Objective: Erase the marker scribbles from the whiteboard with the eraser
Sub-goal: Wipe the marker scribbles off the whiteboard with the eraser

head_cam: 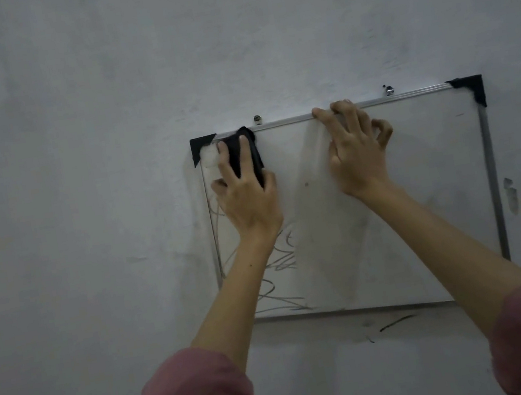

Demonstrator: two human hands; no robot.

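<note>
Now your left hand (247, 196) presses the black soft eraser (245, 152) flat at the top left corner of the metal-framed whiteboard (422, 192), and your right hand (356, 151), fingers spread, steadies its top edge. Grey marker scribbles (279, 262) remain at lower left; the right part looks clean.

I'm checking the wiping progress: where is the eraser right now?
In the head view, the black eraser sits under the left hand, pressed against the whiteboard at its upper-left corner, just below the top frame.
</note>
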